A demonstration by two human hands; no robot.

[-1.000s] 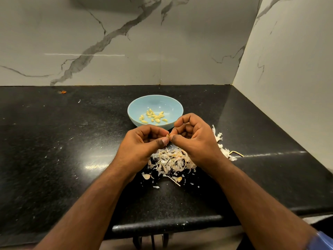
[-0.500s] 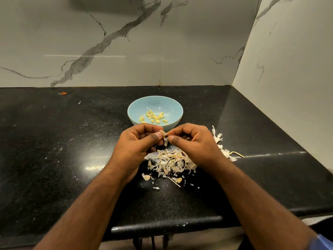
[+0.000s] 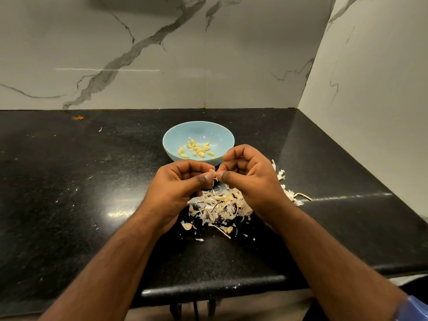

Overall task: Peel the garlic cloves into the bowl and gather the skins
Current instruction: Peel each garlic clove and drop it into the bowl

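Observation:
A light blue bowl (image 3: 172, 139) stands on the black counter with several peeled yellow garlic cloves (image 3: 196, 149) in it. Just in front of the bowl, my left hand (image 3: 178, 184) and my right hand (image 3: 251, 179) meet, thumbs tip to tip. Between them they pinch a small garlic clove (image 3: 212, 171), of which only a pale tip shows. Under the hands lies a heap of papery garlic skins (image 3: 220, 208). More white skins (image 3: 286, 188) lie to the right of my right hand.
Two loose skin pieces (image 3: 186, 225) lie at the near side of the heap. A thin yellow stalk (image 3: 303, 196) lies at the right. Marble walls (image 3: 370, 100) close the counter at the back and right. The counter's front edge (image 3: 208, 290) is near my forearms.
My right hand has lifted and curled its fingers higher; both hands stay together, working the same clove above the skin heap. The bowl has not moved.

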